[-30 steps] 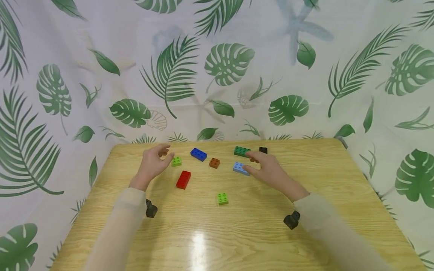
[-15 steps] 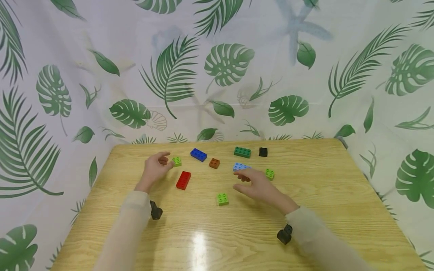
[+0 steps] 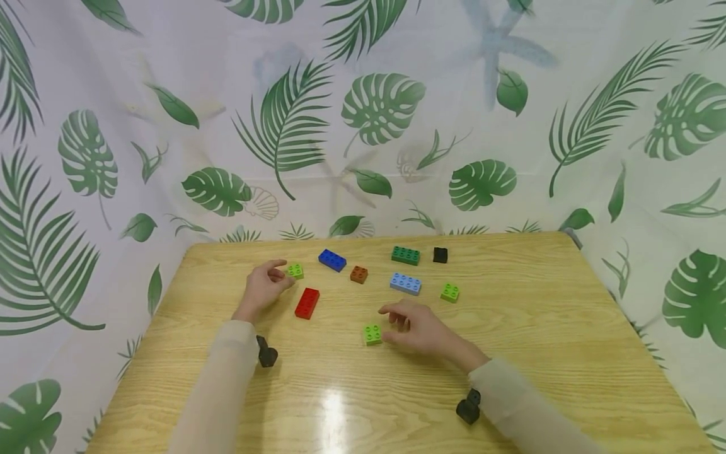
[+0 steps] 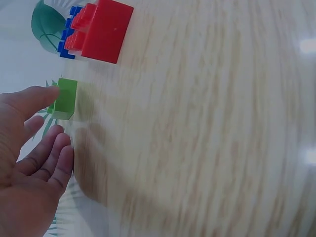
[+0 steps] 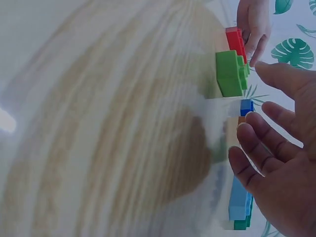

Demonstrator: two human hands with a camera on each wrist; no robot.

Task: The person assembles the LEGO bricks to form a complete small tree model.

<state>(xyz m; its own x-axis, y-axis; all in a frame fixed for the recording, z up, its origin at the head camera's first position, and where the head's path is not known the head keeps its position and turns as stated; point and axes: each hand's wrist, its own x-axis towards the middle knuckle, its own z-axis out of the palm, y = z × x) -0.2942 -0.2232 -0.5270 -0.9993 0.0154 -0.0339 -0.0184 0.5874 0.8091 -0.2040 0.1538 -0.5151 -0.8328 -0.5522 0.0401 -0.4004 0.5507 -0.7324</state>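
Observation:
My left hand [image 3: 262, 290] reaches beside a lime green building brick [image 3: 295, 271] at the left of the group, thumb and fingers parted. In the left wrist view the thumb overlaps that green brick [image 4: 67, 101], and nothing is gripped. Just right of a second lime green brick [image 3: 372, 334], the nearest one to me, hovers my right hand [image 3: 421, 329]. Its fingers are loosely bent and apart from the thumb. The right wrist view has this second brick [image 5: 228, 74] just off the thumb tip. A red brick [image 3: 307, 303] lies right of my left hand.
Farther back on the wooden table [image 3: 544, 302] lie a blue brick [image 3: 332, 260], a brown brick [image 3: 358, 274], a light blue brick [image 3: 405, 284], a dark green brick [image 3: 405, 255] and a black brick [image 3: 440, 255]. A third lime green brick [image 3: 450, 292] sits at the right. Leaf-patterned cloth [image 3: 306, 208] stands behind.
My right hand has moved from the dark green and light blue bricks toward me and left, uncovering the third lime green brick. The left hand has shifted slightly nearer to me and right.

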